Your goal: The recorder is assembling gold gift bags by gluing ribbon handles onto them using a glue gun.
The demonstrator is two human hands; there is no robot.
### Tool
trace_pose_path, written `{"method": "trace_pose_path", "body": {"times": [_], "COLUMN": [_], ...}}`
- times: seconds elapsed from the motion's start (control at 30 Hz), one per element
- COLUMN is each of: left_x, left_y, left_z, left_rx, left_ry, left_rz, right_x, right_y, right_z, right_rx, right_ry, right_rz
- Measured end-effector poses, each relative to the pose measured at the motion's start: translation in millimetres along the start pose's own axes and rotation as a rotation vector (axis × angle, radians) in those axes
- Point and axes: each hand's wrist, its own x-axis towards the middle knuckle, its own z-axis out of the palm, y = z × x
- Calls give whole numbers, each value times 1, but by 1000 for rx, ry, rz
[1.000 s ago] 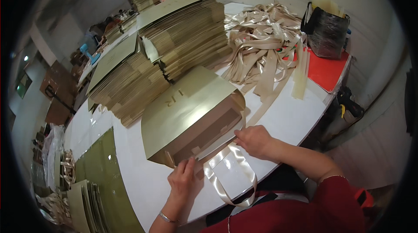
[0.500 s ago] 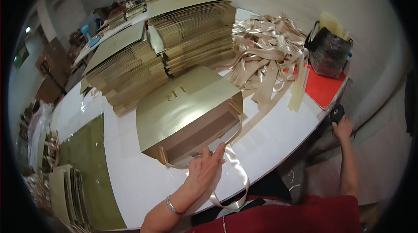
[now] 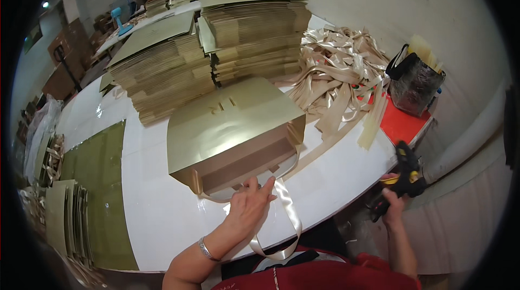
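A gold paper bag [image 3: 227, 122] lies on its side on the white table, with its mouth facing me. A cream satin ribbon [image 3: 290, 203] runs from the mouth's near edge and hangs in a loop over the table's front edge. My left hand [image 3: 250, 203] presses on that near edge beside the ribbon, index finger stretched out and fingers apart; what lies under the fingertips is partly hidden. Off the table's right edge, my right hand [image 3: 394, 206] is wrapped round the handle of a black and yellow glue gun [image 3: 409, 173].
Tall stacks of flat gold bags [image 3: 254, 30] stand behind the bag. A heap of satin ribbons [image 3: 341, 68] lies to their right, near a black holder [image 3: 416, 84] of glue sticks on a red sheet [image 3: 403, 125]. More folded bags [image 3: 65, 214] stand at the left.
My right hand has brought the glue gun inward and into fuller view, closer to the table's right edge. My left hand stays at the bag's mouth while the view shifts slightly.
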Motion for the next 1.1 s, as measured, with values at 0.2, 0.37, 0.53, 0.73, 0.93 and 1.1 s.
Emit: {"method": "trace_pose_path", "body": {"times": [0.2,0.37,0.53,0.73,0.93,1.1], "left_x": [4,1,-3,-3,-14,-40], "left_y": [7,5,2,2,-15,-54], "left_z": [-8,-4,-6,-4,-23,-51], "left_rx": [-108,-169,-79,-83,-39,134], "left_ry": [-2,13,22,30,-39,-76], "left_rz": [-110,-98,-68,-73,-115,-216], "right_x": [-28,-23,-20,-11,-13,-21], "right_y": [-9,-1,-9,-13,-5,-10], "right_z": [80,114,109,124,111,124], "right_rx": [97,-5,-45,31,-89,31], "right_ry": [-727,-772,-767,-752,-828,-848], "right_rz": [462,623,684,610,691,564]}}
